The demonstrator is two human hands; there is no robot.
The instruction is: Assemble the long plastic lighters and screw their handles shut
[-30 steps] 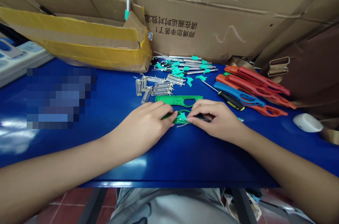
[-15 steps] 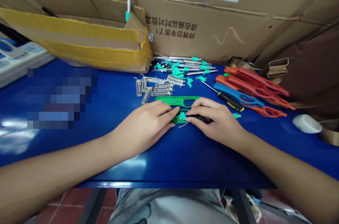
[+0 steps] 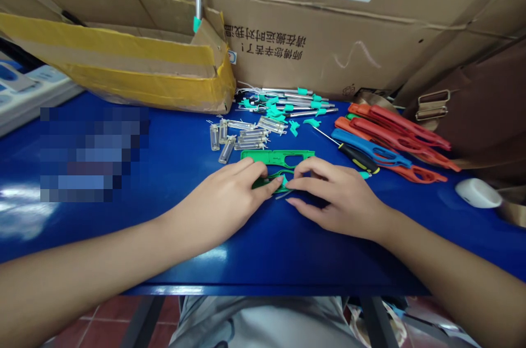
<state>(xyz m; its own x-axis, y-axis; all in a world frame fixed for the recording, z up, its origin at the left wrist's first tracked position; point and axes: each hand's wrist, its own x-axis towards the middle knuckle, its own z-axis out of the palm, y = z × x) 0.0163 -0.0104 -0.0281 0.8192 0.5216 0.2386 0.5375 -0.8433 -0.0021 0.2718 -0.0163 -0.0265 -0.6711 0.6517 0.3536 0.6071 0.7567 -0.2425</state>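
Note:
My left hand [image 3: 230, 189] is closed on a green lighter casing half [image 3: 265, 182] lying on the table, its thumb and index fingertip by a small teal trigger piece [image 3: 284, 181]. At the casing's right end is my right hand [image 3: 341, 194], its thumb apart from the other fingers and nothing visible between them. A thin grey tube or wire [image 3: 282, 195] pokes out below the casing. Much of the casing is hidden under both hands. Just behind lies a second green casing half [image 3: 271, 157] with an oval finger hole.
Clear fuel tanks [image 3: 240, 140] and metal lighter rods with teal triggers [image 3: 299, 101] lie behind. To the right are a screwdriver [image 3: 357, 157], red, orange and blue casings [image 3: 382, 148] and a white rounded object [image 3: 479, 193]. A yellow-taped cardboard box [image 3: 164, 71] stands at back left.
My right thumb has moved away from the teal trigger piece, widening the gap to the other fingers. My left fingers have shifted slightly and bent more over the casing.

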